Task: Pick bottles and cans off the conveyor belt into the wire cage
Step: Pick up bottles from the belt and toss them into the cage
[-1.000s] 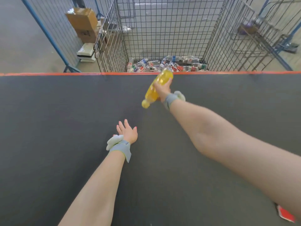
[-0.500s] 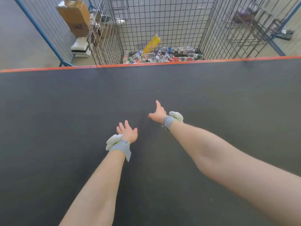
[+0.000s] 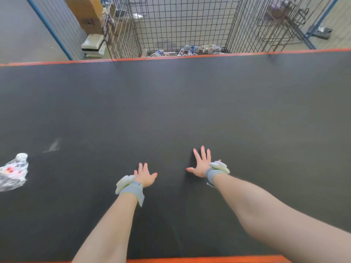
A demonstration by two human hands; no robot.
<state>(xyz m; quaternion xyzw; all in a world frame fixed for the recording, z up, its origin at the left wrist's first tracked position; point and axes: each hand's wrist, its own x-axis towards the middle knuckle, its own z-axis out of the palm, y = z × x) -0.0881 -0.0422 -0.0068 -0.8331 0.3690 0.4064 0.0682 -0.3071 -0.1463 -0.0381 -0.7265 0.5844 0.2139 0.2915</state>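
Note:
A dark conveyor belt (image 3: 190,103) with orange edges fills the view. Beyond its far edge stands the wire cage (image 3: 182,23), with several clear bottles (image 3: 191,50) lying on its floor. My left hand (image 3: 145,176) hovers over the belt near the front, fingers spread and holding nothing. My right hand (image 3: 202,162) is beside it to the right, fingers straight and spread, also holding nothing. A crushed clear plastic bottle (image 3: 13,172) with a white cap and red marks lies on the belt at the far left edge.
A cardboard box (image 3: 85,14) and white packs (image 3: 94,44) sit on the floor left of the cage. Blue-framed mesh panels (image 3: 57,25) stand at the back left, more wire frames (image 3: 281,21) at the back right.
The yellow bottle left my right hand, flew into the cage and is out of sight now. My right hand drew back toward me and spread open. A crushed clear bottle came in at the left.

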